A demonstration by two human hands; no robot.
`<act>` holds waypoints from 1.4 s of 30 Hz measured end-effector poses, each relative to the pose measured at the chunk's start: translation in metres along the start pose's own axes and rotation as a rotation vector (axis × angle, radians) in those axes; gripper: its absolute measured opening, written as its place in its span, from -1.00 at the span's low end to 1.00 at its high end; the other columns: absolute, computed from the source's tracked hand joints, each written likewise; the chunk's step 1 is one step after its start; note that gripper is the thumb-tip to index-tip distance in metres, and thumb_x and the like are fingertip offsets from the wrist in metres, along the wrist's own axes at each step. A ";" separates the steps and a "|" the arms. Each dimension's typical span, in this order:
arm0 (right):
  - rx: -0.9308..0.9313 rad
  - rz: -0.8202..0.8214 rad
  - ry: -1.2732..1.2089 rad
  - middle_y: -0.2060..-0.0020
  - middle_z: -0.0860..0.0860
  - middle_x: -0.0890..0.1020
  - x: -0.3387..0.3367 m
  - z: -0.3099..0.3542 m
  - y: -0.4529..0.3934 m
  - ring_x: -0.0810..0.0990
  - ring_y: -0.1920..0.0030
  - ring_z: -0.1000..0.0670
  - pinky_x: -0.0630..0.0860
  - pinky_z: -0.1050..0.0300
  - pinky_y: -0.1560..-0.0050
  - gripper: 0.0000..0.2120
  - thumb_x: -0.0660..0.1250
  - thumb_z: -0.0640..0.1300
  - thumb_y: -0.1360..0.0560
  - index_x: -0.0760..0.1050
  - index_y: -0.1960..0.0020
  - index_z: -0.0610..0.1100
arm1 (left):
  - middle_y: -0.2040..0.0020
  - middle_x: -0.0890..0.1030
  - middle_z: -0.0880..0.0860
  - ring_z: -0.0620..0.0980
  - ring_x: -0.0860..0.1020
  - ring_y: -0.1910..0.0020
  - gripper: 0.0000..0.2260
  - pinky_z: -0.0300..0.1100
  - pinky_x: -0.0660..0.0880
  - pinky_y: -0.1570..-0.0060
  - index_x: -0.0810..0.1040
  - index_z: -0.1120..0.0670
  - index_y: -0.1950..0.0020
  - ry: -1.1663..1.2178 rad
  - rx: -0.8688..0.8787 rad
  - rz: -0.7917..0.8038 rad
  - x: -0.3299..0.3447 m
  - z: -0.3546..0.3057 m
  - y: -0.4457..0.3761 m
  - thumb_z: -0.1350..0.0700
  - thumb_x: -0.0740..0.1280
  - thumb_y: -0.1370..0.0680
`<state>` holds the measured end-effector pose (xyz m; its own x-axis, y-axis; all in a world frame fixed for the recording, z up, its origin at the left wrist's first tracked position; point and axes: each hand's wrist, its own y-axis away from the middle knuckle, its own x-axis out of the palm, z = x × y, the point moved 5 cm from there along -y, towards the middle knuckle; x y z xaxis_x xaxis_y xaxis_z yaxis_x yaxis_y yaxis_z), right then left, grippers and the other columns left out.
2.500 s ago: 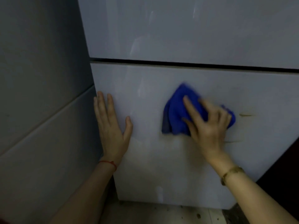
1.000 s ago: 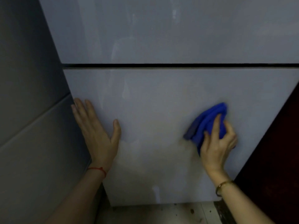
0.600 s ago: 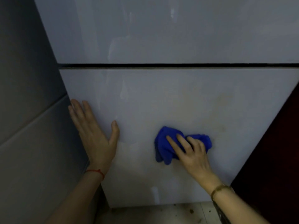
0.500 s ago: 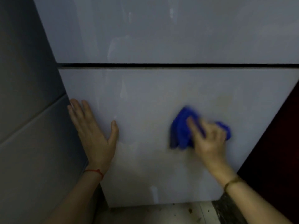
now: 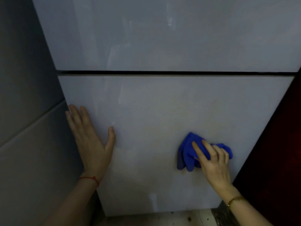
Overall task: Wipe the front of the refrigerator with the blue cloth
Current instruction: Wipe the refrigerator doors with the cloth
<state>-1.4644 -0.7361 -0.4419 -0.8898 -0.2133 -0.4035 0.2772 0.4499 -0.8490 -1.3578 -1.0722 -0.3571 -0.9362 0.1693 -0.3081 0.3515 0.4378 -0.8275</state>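
Observation:
The white refrigerator front (image 5: 162, 108) fills most of the head view, with a dark horizontal gap between its upper and lower doors. A bunched blue cloth (image 5: 189, 150) is pressed against the lower door at the lower right. My right hand (image 5: 213, 162) lies over the cloth with fingers spread on it, holding it to the door. My left hand (image 5: 91, 144) rests flat and open on the lower door's left edge, a red string at the wrist.
A grey tiled wall (image 5: 29, 128) stands close along the refrigerator's left side. A dark red-brown surface (image 5: 280, 144) borders its right side. A strip of speckled floor (image 5: 154, 219) shows below the door.
My right hand has swept the cloth back and forth across the lower door; it now sits lower and further right than half a second ago. My left hand has stayed in place.

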 end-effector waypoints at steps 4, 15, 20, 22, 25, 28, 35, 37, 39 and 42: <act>0.177 -0.239 -0.110 -0.27 -0.10 0.33 -0.032 -0.028 -0.094 0.37 -0.05 -0.18 0.34 -0.14 -0.13 -0.40 0.24 -0.11 -0.59 0.08 -0.54 0.11 | -0.60 -0.08 0.29 0.18 -0.16 -0.59 -0.23 0.04 -0.15 -0.60 -0.04 0.29 -0.58 -0.016 -0.009 0.007 0.001 -0.001 0.000 0.03 0.29 -0.54; -0.192 -0.089 -0.025 -0.27 -0.03 0.37 -0.005 0.017 -0.029 0.38 0.00 -0.16 0.36 -0.09 -0.02 -0.28 0.19 -0.24 -0.50 -0.01 -0.56 0.11 | -0.60 -0.08 0.28 0.13 -0.18 -0.59 -0.23 -0.06 -0.19 -0.59 -0.03 0.29 -0.58 -0.015 -0.007 0.008 0.000 0.001 -0.001 0.03 0.30 -0.54; 0.192 -0.391 -0.122 -0.28 -0.06 0.34 -0.039 -0.017 -0.127 0.36 -0.06 -0.16 0.41 -0.08 -0.02 -0.40 0.26 -0.21 -0.58 0.14 -0.53 0.10 | -0.60 -0.07 0.30 0.13 -0.17 -0.59 -0.24 -0.07 -0.20 -0.59 -0.03 0.30 -0.57 -0.011 -0.012 -0.002 0.000 0.000 -0.002 0.06 0.32 -0.54; 0.175 -0.408 -0.097 -0.27 -0.05 0.34 -0.039 0.003 -0.129 0.36 -0.06 -0.15 0.38 -0.08 -0.03 -0.44 0.23 -0.22 -0.59 0.18 -0.51 0.10 | -0.59 -0.07 0.30 0.13 -0.17 -0.59 -0.23 -0.06 -0.19 -0.59 -0.03 0.30 -0.57 -0.010 -0.006 0.002 0.001 0.001 -0.003 0.06 0.32 -0.54; -0.091 -0.258 -0.066 -0.27 -0.02 0.37 -0.014 0.044 -0.075 0.38 -0.04 -0.15 0.34 -0.05 -0.02 -0.41 0.17 -0.22 -0.58 0.09 -0.54 0.10 | -0.60 -0.07 0.28 0.11 -0.18 -0.59 -0.24 -0.06 -0.18 -0.59 -0.02 0.30 -0.57 -0.012 -0.007 -0.001 0.001 0.001 -0.002 0.06 0.32 -0.54; -0.259 -0.127 -0.034 -0.30 0.03 0.38 -0.001 0.054 -0.034 0.41 -0.02 -0.13 0.36 -0.02 -0.03 -0.46 0.09 -0.20 -0.62 0.09 -0.54 0.11 | -0.60 -0.08 0.27 0.10 -0.19 -0.59 -0.24 -0.09 -0.20 -0.59 -0.03 0.29 -0.58 -0.011 -0.010 -0.002 -0.001 0.001 -0.003 0.04 0.32 -0.55; 0.207 -0.408 -0.208 -0.28 -0.03 0.35 -0.052 0.018 -0.157 0.34 0.01 -0.14 0.34 -0.04 0.01 -0.49 0.29 -0.16 -0.57 0.27 -0.47 0.10 | -0.61 -0.10 0.24 0.15 -0.18 -0.60 -0.23 -0.12 -0.23 -0.58 -0.06 0.25 -0.59 -0.009 -0.032 0.036 -0.002 0.000 -0.003 0.01 0.31 -0.57; 0.194 -0.414 -0.204 -0.28 -0.02 0.34 -0.057 0.042 -0.178 0.35 0.00 -0.13 0.33 -0.05 -0.02 -0.54 0.26 -0.13 -0.59 0.30 -0.45 0.10 | -0.61 -0.11 0.22 0.14 -0.19 -0.60 -0.22 -0.17 -0.24 -0.57 -0.07 0.23 -0.59 0.001 -0.030 0.038 -0.002 0.001 -0.002 0.01 0.32 -0.57; 0.005 -0.350 -0.188 -0.28 -0.01 0.35 -0.050 0.080 -0.162 0.38 -0.01 -0.14 0.33 -0.06 -0.02 -0.58 0.13 -0.17 -0.64 0.27 -0.45 0.11 | -0.62 -0.13 0.18 0.09 -0.21 -0.60 -0.20 -0.22 -0.25 -0.56 -0.10 0.18 -0.60 0.018 -0.043 0.046 -0.001 0.003 -0.002 -0.01 0.32 -0.56; -0.276 -0.191 -0.159 -0.30 0.02 0.37 -0.022 0.111 -0.092 0.41 -0.02 -0.15 0.34 -0.03 0.00 -0.58 -0.05 -0.20 -0.67 0.23 -0.46 0.13 | -0.62 -0.16 0.12 0.05 -0.22 -0.60 -0.20 -0.24 -0.25 -0.56 -0.11 0.16 -0.60 0.021 -0.029 0.047 -0.001 0.005 -0.003 -0.03 0.31 -0.55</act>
<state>-1.4301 -0.8697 -0.3927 -0.8425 -0.4386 -0.3127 -0.0166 0.6014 -0.7988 -1.3579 -1.0781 -0.3569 -0.9183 0.2088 -0.3362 0.3955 0.4545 -0.7981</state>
